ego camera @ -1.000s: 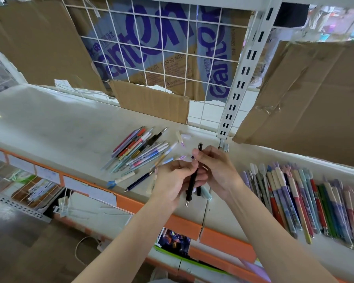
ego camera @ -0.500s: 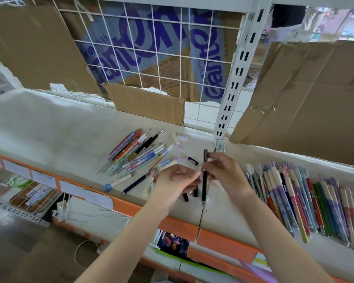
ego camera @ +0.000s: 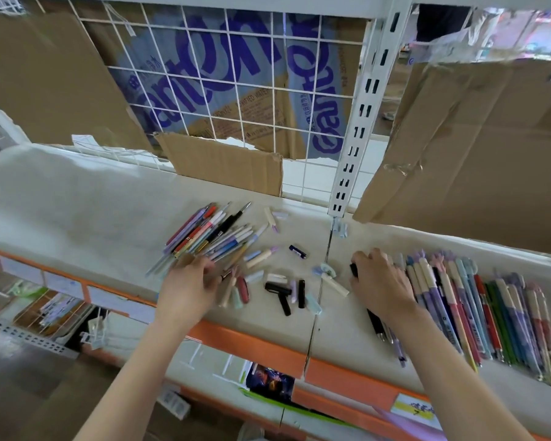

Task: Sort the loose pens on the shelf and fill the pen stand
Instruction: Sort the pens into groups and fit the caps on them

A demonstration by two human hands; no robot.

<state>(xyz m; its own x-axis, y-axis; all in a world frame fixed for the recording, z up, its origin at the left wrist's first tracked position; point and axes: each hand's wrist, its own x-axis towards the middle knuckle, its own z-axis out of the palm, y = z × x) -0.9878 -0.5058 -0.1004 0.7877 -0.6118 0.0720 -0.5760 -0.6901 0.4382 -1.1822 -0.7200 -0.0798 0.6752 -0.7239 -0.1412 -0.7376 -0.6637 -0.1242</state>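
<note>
Pens are lying in two groups on a pale shelf (ego camera: 77, 211) with an orange front edge, seen from above by the person sorting them. Left of centre, a loose fan of pens (ego camera: 210, 237) is pointing up and to the right. The left hand (ego camera: 188, 281) is reaching over its near end, fingers spread and relaxed, fingertips touching or just above the nearest pens; nothing is being gripped. On the right, a tidy row of pens (ego camera: 477, 316) is lying side by side, running toward the front edge. The right hand (ego camera: 379, 281) is resting at the left end of that row, fingers curled down over a black pen (ego camera: 374, 323) whose lower part is showing beneath the wrist; how firmly the fingers are closing on it cannot be told. Between the hands, pen caps and short pieces (ego camera: 283, 291) are lying scattered, black, white and pastel, with one small dark blue cap (ego camera: 297, 251) a little farther back. Behind the shelf, a white wire grid (ego camera: 236, 74) and sheets of brown cardboard (ego camera: 474, 148) are standing upright. No pen stand is showing.
</note>
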